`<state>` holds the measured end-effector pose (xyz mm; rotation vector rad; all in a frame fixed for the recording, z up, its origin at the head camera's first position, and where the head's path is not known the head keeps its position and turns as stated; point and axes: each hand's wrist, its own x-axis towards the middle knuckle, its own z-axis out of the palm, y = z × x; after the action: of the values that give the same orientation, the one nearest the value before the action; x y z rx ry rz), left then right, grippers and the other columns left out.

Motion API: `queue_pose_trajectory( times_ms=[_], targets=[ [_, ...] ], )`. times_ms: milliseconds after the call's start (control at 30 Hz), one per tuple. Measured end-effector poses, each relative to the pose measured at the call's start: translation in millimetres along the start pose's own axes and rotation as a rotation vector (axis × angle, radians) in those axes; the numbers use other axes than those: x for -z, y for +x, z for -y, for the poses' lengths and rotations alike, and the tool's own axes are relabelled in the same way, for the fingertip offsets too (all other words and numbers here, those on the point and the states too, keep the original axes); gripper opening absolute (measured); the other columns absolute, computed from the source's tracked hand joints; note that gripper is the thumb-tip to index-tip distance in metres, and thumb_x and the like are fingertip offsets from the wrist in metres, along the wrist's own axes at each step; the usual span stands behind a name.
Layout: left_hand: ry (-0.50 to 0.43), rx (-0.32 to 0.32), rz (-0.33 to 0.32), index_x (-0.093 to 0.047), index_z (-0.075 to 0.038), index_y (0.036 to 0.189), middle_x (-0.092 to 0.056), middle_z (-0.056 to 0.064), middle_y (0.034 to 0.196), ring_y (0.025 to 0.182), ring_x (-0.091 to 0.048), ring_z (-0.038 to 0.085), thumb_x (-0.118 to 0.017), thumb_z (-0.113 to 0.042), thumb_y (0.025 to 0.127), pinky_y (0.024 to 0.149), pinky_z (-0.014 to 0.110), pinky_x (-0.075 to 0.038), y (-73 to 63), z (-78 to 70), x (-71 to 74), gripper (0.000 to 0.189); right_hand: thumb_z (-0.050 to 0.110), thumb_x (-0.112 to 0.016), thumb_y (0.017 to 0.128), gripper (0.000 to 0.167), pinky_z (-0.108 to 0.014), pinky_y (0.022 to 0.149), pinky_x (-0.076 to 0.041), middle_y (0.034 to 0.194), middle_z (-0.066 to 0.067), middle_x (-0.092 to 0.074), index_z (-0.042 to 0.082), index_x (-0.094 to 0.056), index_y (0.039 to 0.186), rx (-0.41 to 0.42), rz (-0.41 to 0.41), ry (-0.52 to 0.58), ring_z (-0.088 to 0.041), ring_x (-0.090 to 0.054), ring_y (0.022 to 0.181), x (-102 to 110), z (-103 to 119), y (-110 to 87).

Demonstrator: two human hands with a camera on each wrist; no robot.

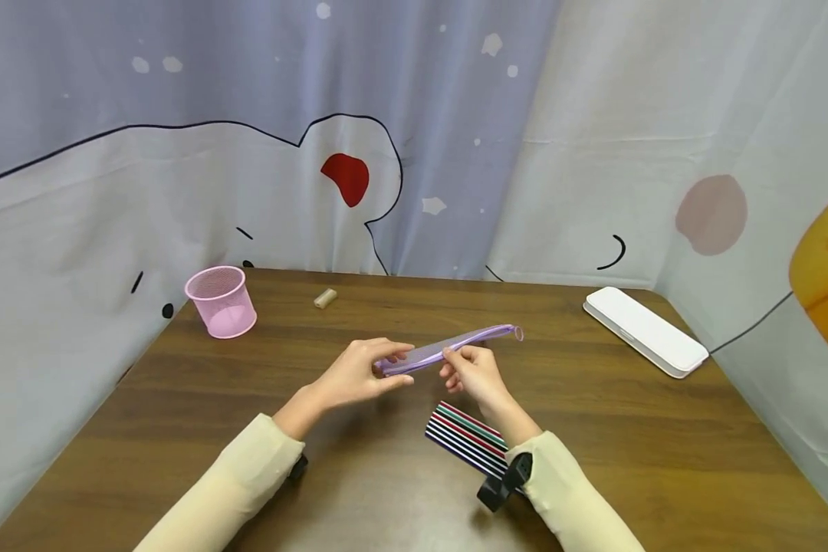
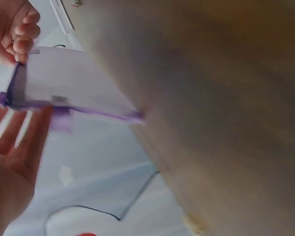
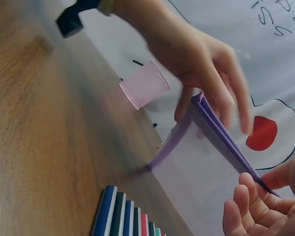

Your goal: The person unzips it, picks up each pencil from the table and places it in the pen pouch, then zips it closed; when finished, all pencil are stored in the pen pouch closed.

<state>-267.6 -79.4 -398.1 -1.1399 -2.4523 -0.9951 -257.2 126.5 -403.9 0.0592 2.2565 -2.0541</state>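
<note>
A flat purple zip pouch (image 1: 431, 353) with a see-through side and a small loop at its right end is held above the table. My right hand (image 1: 479, 377) pinches the zip edge between thumb and fingers. Around the pouch's left end is my left hand (image 1: 359, 373), its thumb well apart from its fairly straight fingers. The left wrist view shows those fingers (image 2: 32, 140) against the purple border. Below the right hand lies a row of coloured sticks, likely pens (image 1: 465, 441), side by side, partly hidden by the right wrist.
A pink mesh pen cup (image 1: 224, 303) stands at the table's back left. A small beige piece (image 1: 325, 298) lies near the back edge. At the right is a closed white case (image 1: 645, 331). A printed curtain (image 1: 441, 138) hangs behind the wooden table (image 1: 359, 491).
</note>
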Motion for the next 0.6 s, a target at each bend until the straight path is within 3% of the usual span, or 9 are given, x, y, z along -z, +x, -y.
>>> queue_pose_trajectory(
  times_ms=[100,200,333,467,600],
  targets=[
    [0.147,-0.005,0.054,-0.061,-0.013,0.111,-0.068,-0.003,0.086,0.068,-0.060,0.006,-0.066,-0.034,0.077,0.057,0.018,-0.047,15.2,-6.2,-1.7,0.040,0.015,-0.052,0.087,0.024,-0.021,0.045,-0.045,0.056,0.001,-0.054,-0.008,-0.055,0.081,0.001,0.035,-0.034,-0.009,-0.048,0.045,-1.6,0.7,-1.0],
    [0.198,-0.016,0.119,-0.063,-0.014,0.107,-0.068,-0.005,0.085,0.065,-0.059,0.004,-0.064,-0.032,0.079,0.056,0.016,-0.045,30.0,-13.4,-4.7,0.034,0.014,-0.051,0.087,0.022,-0.021,0.045,-0.045,0.057,0.001,-0.055,-0.006,-0.057,0.080,0.017,0.072,-0.073,-0.009,-0.049,0.046,-4.2,-0.2,-1.1],
    [0.138,-0.014,0.193,-0.067,-0.011,0.098,-0.066,-0.001,0.087,0.069,-0.061,0.009,-0.066,-0.023,0.077,0.058,0.015,-0.046,45.4,-18.7,-9.4,0.024,0.013,-0.051,0.087,0.021,-0.021,0.046,-0.047,0.060,0.001,-0.059,-0.004,-0.057,0.078,0.062,0.082,-0.120,-0.010,-0.053,0.050,-6.4,-2.6,-1.4],
    [0.044,0.044,0.258,-0.067,-0.008,0.096,-0.064,0.003,0.091,0.072,-0.061,0.014,-0.068,-0.020,0.075,0.060,0.014,-0.046,53.1,-18.3,-15.3,0.024,0.012,-0.048,0.089,0.019,-0.023,0.048,-0.048,0.066,0.000,-0.060,-0.005,-0.055,0.081,0.075,0.083,-0.153,-0.012,-0.054,0.057,-3.0,-6.4,-2.2],
    [0.002,0.077,0.273,-0.066,-0.005,0.096,-0.063,0.006,0.092,0.073,-0.061,0.016,-0.069,-0.018,0.073,0.060,0.014,-0.046,55.4,-15.7,-21.8,0.026,0.009,-0.046,0.090,0.019,-0.026,0.051,-0.050,0.072,-0.003,-0.060,-0.007,-0.055,0.090,0.076,0.128,-0.169,-0.013,-0.055,0.060,2.0,-10.8,-1.6]
  ],
)
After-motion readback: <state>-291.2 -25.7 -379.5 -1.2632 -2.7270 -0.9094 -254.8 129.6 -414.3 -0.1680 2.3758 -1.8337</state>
